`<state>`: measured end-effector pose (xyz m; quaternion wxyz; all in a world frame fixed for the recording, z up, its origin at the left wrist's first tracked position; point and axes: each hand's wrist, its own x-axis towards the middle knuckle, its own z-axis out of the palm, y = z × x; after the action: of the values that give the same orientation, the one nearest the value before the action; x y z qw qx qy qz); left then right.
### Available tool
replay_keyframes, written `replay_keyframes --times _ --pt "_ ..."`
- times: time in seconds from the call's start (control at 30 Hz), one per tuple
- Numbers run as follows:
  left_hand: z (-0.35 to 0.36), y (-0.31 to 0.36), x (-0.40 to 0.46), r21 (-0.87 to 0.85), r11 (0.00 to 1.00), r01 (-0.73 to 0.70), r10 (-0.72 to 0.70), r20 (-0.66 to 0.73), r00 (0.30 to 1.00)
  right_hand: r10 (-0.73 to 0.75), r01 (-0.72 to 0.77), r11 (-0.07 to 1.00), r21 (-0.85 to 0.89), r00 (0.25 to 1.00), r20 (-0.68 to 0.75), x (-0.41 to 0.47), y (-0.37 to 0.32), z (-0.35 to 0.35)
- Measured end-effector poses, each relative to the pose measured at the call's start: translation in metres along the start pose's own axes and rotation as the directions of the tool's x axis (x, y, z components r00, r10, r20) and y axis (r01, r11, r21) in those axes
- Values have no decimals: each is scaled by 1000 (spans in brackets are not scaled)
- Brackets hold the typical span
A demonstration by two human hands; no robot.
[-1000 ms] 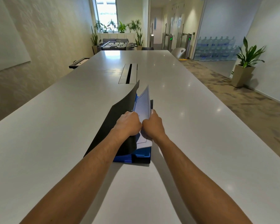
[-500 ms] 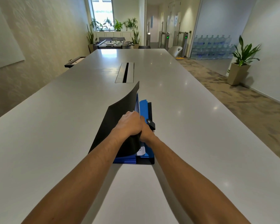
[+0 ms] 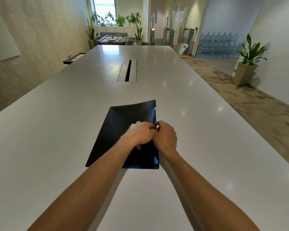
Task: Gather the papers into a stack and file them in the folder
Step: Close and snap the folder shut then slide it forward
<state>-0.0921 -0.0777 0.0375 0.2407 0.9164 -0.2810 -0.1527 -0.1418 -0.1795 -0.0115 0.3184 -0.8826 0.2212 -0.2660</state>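
Since half a second ago the black cover has dropped from raised to nearly flat. Both hands meet at the folder's right edge: the left hand curled on the cover, the right hand pinching what is probably the clasp. Press the cover flat before fastening. Papers are hidden inside; only blue pockets peek out on the tabletop.
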Motion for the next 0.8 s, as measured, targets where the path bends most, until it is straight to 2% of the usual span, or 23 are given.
replay_keyframes --times 0.07,0.23,0.3,0.4,0.5,0.63,0.8 --pt "5 -3 2 -19 999 -27 27 11 1000 59 -58 998 33 997 -40 4 6 -4" --pt "8 -17 8 146 986 -83 94 -68 993 126 -129 990 48 990 66 11 20 2" --pt "10 -26 11 199 976 -83 104 -96 990 87 -93 993 70 993 80 12 22 5" --pt "17 -41 13 233 964 -129 148 -66 987 6 -15 996 84 994 105 10 24 6" --pt "29 -55 11 242 950 -197 247 -195 949 -87 86 996 10 989 122 6 27 6" --pt "40 -65 11 126 966 -225 256 -349 901 -131 144 987 -77 980 153 3 30 10" --pt "46 -67 14 249 943 -221 294 -311 904 -237 273 945 -182 951 197 0 28 10"
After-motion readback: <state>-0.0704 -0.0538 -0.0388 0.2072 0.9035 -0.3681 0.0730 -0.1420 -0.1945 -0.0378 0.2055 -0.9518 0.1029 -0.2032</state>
